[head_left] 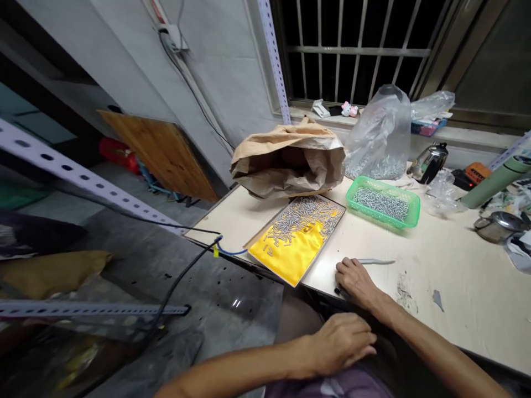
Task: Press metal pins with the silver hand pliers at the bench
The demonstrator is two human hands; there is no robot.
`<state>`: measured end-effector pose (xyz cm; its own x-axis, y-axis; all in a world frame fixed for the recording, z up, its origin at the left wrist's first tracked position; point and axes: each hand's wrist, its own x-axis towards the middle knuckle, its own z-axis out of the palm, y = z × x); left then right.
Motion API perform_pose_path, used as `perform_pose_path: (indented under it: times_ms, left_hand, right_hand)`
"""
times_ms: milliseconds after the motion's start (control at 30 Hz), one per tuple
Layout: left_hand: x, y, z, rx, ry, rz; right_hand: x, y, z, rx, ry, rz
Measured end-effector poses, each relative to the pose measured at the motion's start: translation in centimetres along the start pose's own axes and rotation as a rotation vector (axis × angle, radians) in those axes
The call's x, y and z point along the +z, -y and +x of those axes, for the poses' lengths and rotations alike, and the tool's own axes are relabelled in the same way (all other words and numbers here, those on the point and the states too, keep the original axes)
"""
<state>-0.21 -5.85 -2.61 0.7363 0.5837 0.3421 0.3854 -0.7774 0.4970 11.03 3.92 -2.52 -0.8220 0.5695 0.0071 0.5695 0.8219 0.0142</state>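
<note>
My right hand (354, 279) rests at the table's front edge with its fingers curled down. A small dark thing shows under the palm, too hidden to name. Just beyond the knuckles lies a thin grey blade-like piece (376, 261); whether my fingers touch it I cannot tell. My left hand (342, 344) is over my lap, fingers bent inward and the inside hidden. To the left of my right hand, a shallow tray (286, 260) with a shiny yellow lining overhangs the table edge. Many small metal pins (296, 221) are scattered across its far half.
An open brown paper bag (286, 160) stands behind the tray. Right of it are a green plastic basket (384, 219) of similar pins and a clear plastic bag (379, 138). A metal kettle (429, 163), green flask (495, 182) and metal cup (500, 226) stand farther right. Cables (178, 287) hang at left.
</note>
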Motion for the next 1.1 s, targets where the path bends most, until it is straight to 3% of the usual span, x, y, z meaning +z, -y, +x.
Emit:
perform_pose_path:
  times_ms: [100, 200, 333, 467, 567, 667, 867, 1100]
  left_hand:
    - [-3.7, 1.9, -1.9, -0.197, -0.171, 0.07]
    - [-6.7, 6.3, -2.4, -0.417, -0.284, 0.226]
    - [-8.5, 12.6, -0.6, -0.576, -0.194, 0.314]
    - [-8.9, 16.1, 2.5, -0.659, -0.094, 0.292]
    - [-8.8, 17.2, 4.7, -0.802, -0.09, 0.278]
    - [-8.6, 17.8, 6.0, -0.867, -0.081, 0.272]
    - [-9.2, 18.4, 6.7, -0.81, -0.021, 0.235]
    - [-10.8, 16.9, 6.6, -0.759, 0.013, 0.165]
  right_hand:
    - [0.6, 0.2, 0.4, -0.053, -0.035, -0.041]
    - [0.3, 0.4, 0.2, -0.055, -0.189, 0.014]
    - [-2.9, -1.2, 0.1, 0.033, -0.581, 0.232]
    - [-7.6, -7.0, -0.1, 0.214, -0.804, 0.175]
    - [-9.5, -11.4, -0.5, 0.428, -0.788, 0.019]
    - [-8.9, -12.5, -1.2, 0.497, -0.74, 0.006]
    - [-4.6, -7.2, -4.1, 0.38, -0.535, 0.262]
    - [-1.5, -2.9, -8.9, 0.477, -0.431, 0.487]
